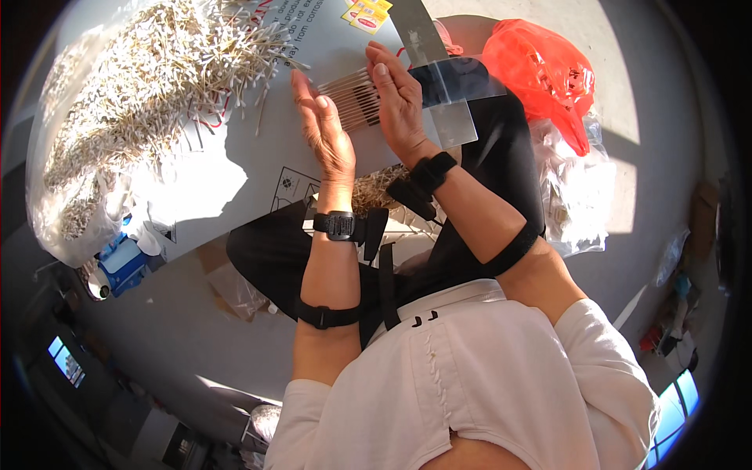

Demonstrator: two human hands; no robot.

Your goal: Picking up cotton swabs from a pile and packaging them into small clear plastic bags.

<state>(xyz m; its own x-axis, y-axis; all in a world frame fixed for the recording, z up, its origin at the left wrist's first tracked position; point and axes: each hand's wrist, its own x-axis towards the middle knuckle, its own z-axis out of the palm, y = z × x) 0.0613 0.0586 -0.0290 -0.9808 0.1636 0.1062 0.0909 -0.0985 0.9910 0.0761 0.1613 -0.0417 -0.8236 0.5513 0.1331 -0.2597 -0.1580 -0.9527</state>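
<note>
A row of cotton swabs [352, 99] lies side by side between my two hands, with the sticks running from one palm toward the other. At the left ends of the row, my left hand [324, 133] is open, its fingers stretched out and its palm edge-on. My right hand [401, 100] is likewise open at the right ends, with fingers extended and thumb up. Just right of it lies a clear plastic sheet [453, 117], partly over a dark strip. A large heap of loose cotton swabs [149, 94] spills from a clear plastic bag [41, 157] on the left.
The grey printed board [270, 149] serves as a work surface above my legs. Yellow labels [366, 14] lie at its far edge. A red plastic bag [540, 66] and clear bags [576, 188] are at the right. More swabs [372, 190] sit in a box below my hands. A blue-and-white package [124, 265] stands lower left.
</note>
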